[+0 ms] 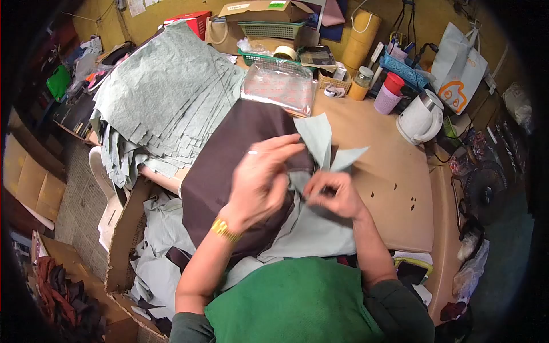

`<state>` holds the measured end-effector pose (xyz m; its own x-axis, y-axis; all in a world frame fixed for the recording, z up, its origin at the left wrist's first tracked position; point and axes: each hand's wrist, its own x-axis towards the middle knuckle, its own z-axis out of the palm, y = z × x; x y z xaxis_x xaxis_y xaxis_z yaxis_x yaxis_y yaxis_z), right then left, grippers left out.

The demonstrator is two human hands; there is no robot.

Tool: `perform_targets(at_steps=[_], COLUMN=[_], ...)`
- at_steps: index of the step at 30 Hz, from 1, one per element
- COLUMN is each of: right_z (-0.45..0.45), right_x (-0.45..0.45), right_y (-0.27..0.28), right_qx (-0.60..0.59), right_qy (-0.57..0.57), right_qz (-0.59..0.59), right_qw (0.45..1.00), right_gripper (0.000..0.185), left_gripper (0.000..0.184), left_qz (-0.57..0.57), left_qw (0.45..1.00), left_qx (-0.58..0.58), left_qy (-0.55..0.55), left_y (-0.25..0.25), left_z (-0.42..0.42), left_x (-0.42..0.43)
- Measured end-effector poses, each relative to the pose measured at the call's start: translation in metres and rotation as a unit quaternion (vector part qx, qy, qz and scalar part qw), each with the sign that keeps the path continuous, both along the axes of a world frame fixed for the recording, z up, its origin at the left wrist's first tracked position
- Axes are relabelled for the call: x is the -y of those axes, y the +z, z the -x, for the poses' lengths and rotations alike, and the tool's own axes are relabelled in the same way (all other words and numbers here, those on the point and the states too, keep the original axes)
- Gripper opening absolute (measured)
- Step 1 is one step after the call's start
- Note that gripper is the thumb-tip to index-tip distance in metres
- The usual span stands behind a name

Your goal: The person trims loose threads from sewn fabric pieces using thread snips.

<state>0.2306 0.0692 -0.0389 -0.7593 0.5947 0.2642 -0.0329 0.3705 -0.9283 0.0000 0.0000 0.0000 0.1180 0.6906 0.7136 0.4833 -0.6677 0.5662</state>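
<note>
A dark brown cloth piece [229, 143] lies on the table in front of me, with pale grey-green cloth [317, 231] against its right side. Two pointed flaps [316, 134] of the pale cloth stick up beyond my hands. My left hand [260, 174], wearing a ring and a gold watch, is over the brown cloth with its fingers stretched and the thumb apart. Slightly blurred, my right hand [337, 194] has its fingers curled and pinched together at the pale cloth by the seam between the two colours. A dark spot under those fingers is unclear.
A large fanned stack of pale green sheets [166, 86] covers the table's left. Behind are a clear plastic packet [279, 88], baskets, a jar [360, 84], a red-lidded cup [390, 94] and a white kettle [420, 117]. Below left, a cardboard box [123, 246] holds cloth scraps.
</note>
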Motion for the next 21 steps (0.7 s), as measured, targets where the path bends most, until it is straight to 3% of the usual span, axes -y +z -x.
perform_targets(at_steps=[1,3,5,6,8,9,11,12,14,15,17,19,20,21], right_z=[-0.005,-0.024,-0.044,-0.054,-0.068,-0.070,-0.070,-0.066,-0.048,-0.042,-0.032,-0.025,-0.019,-0.018], right_x=[0.007,0.011,0.008,-0.001,-0.023,-0.036,-0.062,-0.069,-0.076,-0.072,-0.052,-0.035,-0.021,-0.027], right_y=[0.004,0.007,-0.001,-0.010,-0.011,-0.011,-0.014,-0.019,-0.026,-0.021,-0.005,0.002,0.008,-0.001], right_qx=[0.059,0.139,0.139,0.051,0.040,0.040,0.134,0.132,0.152,0.151,0.179,0.210,0.220,0.219], right_qy=[0.046,0.095,-0.045,-0.091,-0.224,-0.227,-0.320,-0.321,-0.219,-0.217,-0.040,-0.014,-0.069,-0.070], right_qz=[0.040,0.108,0.097,0.183,0.111,0.113,0.049,0.050,0.047,0.046,-0.051,-0.107,-0.178,-0.179], right_qw=[0.996,0.980,0.985,0.978,0.968,0.966,0.937,0.936,0.963,0.963,0.982,0.972,0.957,0.957], right_gripper=[0.009,0.007,0.008,0.010,0.014,0.014,0.022,0.022,0.050,0.050,0.088,0.111,0.083,0.083], left_gripper=[0.052,0.051,0.058,0.063,0.062,0.062,0.062,0.061,0.060,0.060,0.060,0.062,0.064,0.064], left_qz=[-0.012,0.153,0.207,0.186,0.185,0.183,0.175,0.176,0.174,0.176,0.180,0.175,0.177,0.176], left_qw=[0.994,0.952,0.941,0.938,0.934,0.930,0.932,0.933,0.935,0.935,0.936,0.940,0.938,0.938], left_qx=[-0.099,-0.263,-0.262,-0.283,-0.292,-0.299,-0.297,-0.291,-0.287,-0.283,-0.280,-0.270,-0.273,-0.274], left_qy=[0.041,0.035,0.058,0.073,0.088,0.110,0.112,0.114,0.119,0.117,0.117,0.113,0.117,0.117], left_y=[-0.026,-0.080,-0.107,-0.110,-0.119,-0.122,-0.118,-0.119,-0.120,-0.120,-0.123,-0.127,-0.127,-0.125], left_z=[-0.008,-0.012,-0.019,-0.021,-0.022,-0.024,-0.026,-0.026,-0.025,-0.025,-0.025,-0.022,-0.023,-0.023], left_x=[-0.018,-0.025,-0.013,-0.008,-0.002,0.000,0.003,0.002,0.002,0.002,0.004,0.001,0.001,-0.001])
